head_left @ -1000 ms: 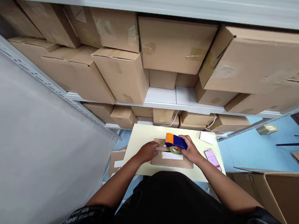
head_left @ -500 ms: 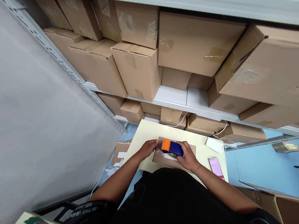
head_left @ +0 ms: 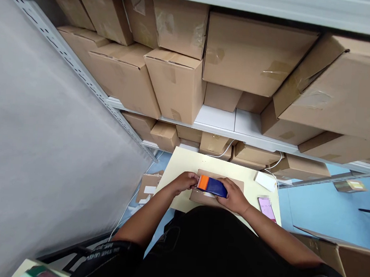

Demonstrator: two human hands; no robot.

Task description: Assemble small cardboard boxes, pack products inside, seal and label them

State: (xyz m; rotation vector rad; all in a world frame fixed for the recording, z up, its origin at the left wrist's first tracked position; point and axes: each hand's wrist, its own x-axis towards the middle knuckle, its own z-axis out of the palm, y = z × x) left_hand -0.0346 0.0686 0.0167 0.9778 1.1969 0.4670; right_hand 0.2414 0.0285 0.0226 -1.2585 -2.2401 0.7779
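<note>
A flat cardboard parcel lies on a small pale yellow table in front of me. My right hand grips a blue and orange tape dispenser and presses it down on the parcel's top. My left hand rests on the parcel's left end, fingers touching the orange end of the dispenser.
A white charger with a cable and a phone lie on the table's right side. Metal shelves packed with cardboard boxes stand behind. A grey wall is on the left. An open carton sits at my right.
The dispenser has slid left across the parcel toward my left hand. The view has shifted right and slightly down.
</note>
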